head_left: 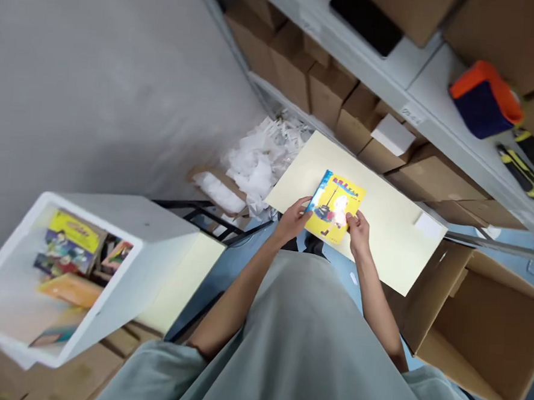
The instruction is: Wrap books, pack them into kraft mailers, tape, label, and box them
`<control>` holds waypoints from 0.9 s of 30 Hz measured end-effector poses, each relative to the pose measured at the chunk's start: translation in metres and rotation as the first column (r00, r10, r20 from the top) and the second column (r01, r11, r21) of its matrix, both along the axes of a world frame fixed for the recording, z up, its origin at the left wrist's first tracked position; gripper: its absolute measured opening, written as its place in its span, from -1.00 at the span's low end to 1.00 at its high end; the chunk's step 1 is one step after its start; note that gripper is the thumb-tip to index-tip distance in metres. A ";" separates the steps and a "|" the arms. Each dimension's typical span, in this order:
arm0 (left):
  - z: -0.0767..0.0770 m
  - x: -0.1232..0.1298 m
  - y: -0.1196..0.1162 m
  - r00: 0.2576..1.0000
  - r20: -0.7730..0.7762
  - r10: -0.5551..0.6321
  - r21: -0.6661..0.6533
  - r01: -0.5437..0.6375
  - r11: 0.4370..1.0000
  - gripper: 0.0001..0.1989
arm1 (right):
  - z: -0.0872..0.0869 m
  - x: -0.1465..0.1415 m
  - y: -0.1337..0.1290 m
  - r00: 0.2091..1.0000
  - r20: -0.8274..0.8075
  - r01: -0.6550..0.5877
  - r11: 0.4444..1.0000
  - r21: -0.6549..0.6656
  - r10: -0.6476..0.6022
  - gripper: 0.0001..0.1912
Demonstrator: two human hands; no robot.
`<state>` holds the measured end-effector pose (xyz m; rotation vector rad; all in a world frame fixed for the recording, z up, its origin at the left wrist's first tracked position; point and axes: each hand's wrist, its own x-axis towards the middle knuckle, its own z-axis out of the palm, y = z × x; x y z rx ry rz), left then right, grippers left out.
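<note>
Currently, the left hand [295,218] and right hand [358,231] grip a yellow book [335,205] by opposite edges; relaxing either (it looks glossy) could let it slip.

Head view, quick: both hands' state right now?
Left hand: closed, holding the yellow book by its left edge.
Right hand: closed, holding the same book by its right edge.

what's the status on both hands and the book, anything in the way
Left hand and right hand on opposite edges of the yellow book. Book face-up above the table, contact unclear. Nothing but the hands overlaps the book.
</note>
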<state>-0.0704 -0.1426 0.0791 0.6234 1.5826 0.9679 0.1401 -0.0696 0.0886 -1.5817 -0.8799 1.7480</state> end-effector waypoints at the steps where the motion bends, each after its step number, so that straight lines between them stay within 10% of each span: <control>1: -0.010 -0.003 0.002 1.000 -0.013 0.005 -0.017 -0.005 1.000 -0.31 | -0.010 -0.008 0.008 1.000 0.020 0.002 1.000 0.000 -0.002 -0.28; 16: -0.079 -0.104 0.117 0.994 -0.096 -0.048 -0.033 0.045 0.998 -0.44 | -0.090 -0.137 0.123 0.950 0.291 0.136 0.990 -0.045 -0.117 -0.75; 21: -0.127 -0.157 0.090 0.997 0.068 0.031 0.040 -0.034 0.999 -0.58 | -0.087 -0.172 0.108 0.733 0.649 0.151 0.979 0.139 -0.205 -0.63; 27: -0.222 -0.253 0.018 0.913 0.067 0.402 -0.196 -0.383 0.903 -0.75 | -0.085 -0.295 0.081 0.716 0.655 -0.486 0.846 0.221 0.240 -0.56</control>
